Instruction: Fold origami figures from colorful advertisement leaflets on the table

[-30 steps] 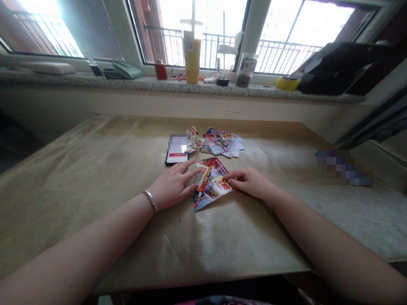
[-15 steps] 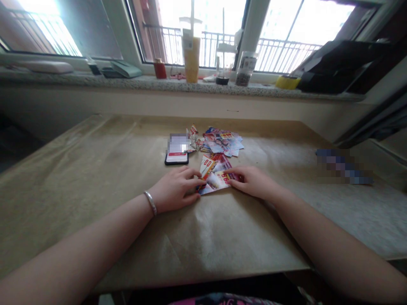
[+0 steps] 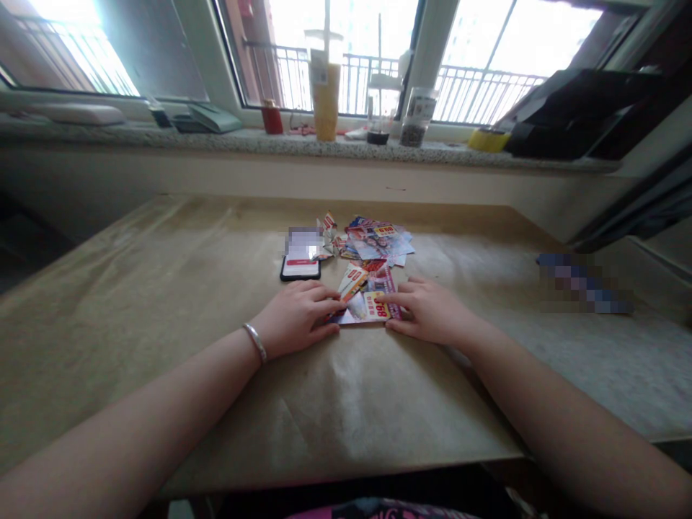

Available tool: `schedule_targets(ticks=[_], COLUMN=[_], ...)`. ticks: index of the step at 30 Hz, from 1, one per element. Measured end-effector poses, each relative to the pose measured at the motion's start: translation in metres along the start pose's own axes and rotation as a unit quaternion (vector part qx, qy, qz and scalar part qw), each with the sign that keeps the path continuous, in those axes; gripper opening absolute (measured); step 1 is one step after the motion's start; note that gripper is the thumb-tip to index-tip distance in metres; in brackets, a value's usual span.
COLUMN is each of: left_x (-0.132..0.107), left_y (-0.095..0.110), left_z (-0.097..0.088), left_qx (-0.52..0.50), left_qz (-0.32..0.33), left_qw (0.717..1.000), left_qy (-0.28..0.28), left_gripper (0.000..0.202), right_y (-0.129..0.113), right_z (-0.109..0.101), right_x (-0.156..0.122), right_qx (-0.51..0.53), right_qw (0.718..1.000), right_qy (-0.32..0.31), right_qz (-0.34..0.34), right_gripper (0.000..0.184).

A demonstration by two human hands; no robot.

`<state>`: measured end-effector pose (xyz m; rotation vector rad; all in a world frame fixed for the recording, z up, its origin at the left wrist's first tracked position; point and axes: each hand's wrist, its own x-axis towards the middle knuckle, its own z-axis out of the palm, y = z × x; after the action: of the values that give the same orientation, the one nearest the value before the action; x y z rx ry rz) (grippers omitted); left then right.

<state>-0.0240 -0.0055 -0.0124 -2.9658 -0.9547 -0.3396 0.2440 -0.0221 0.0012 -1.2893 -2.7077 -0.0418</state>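
A colourful printed paper with large red numerals lies on the table between my hands. A white-and-orange strip marked with zeros lies across its upper left part. My left hand grips the paper's left end between thumb and fingers, which partly hide that corner. At the right end, my right hand rests with fingers apart, the index finger on the print and the thumb by the lower edge. Just beyond are a loose pile of similar printed papers and some crumpled paper scraps.
A phone with a lit screen lies behind my left hand. A blurred blue strip is at the table's right. On the windowsill stand a tall yellow-filled cup, a red container, a clear jar and yellow tape.
The paper has turned so its lower edge lies nearly level, and its red numerals are turned differently. My right hand's fingers have spread apart. My left hand has barely moved.
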Motion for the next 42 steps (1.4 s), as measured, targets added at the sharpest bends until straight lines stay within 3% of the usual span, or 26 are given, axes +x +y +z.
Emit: schedule_targets(ticks=[6, 11, 24, 31, 35, 42], left_x=[0.0, 0.0, 0.003, 0.003, 0.003, 0.003], left_y=[-0.002, -0.003, -0.001, -0.002, -0.002, 0.0], left_z=[0.002, 0.002, 0.004, 0.006, 0.004, 0.003], left_qx=[-0.001, -0.001, 0.001, 0.011, 0.011, -0.011], left_qz=[0.013, 0.03, 0.049, 0.06, 0.048, 0.043], left_qw=[1.0, 0.999, 0.998, 0.997, 0.998, 0.998], left_qy=[0.018, 0.017, 0.03, 0.037, 0.038, 0.033], left_gripper=[0.035, 0.031, 0.029, 0.031, 0.026, 0.027], right_y=[0.0, 0.001, -0.008, -0.015, -0.01, -0.006], right_z=[0.004, 0.009, 0.007, 0.006, 0.008, 0.009], right_x=[0.002, 0.004, 0.005, 0.005, 0.004, 0.005], right_qx=[-0.017, 0.036, 0.113, 0.135, 0.144, 0.235], right_qw=[0.993, 0.986, 0.984, 0.989, 0.989, 0.969], right_qy=[0.085, 0.098, 0.046, 0.01, 0.022, 0.034], right_qz=[-0.083, -0.13, -0.129, -0.057, 0.004, 0.067], right_gripper=[0.019, 0.021, 0.019, 0.018, 0.013, 0.012])
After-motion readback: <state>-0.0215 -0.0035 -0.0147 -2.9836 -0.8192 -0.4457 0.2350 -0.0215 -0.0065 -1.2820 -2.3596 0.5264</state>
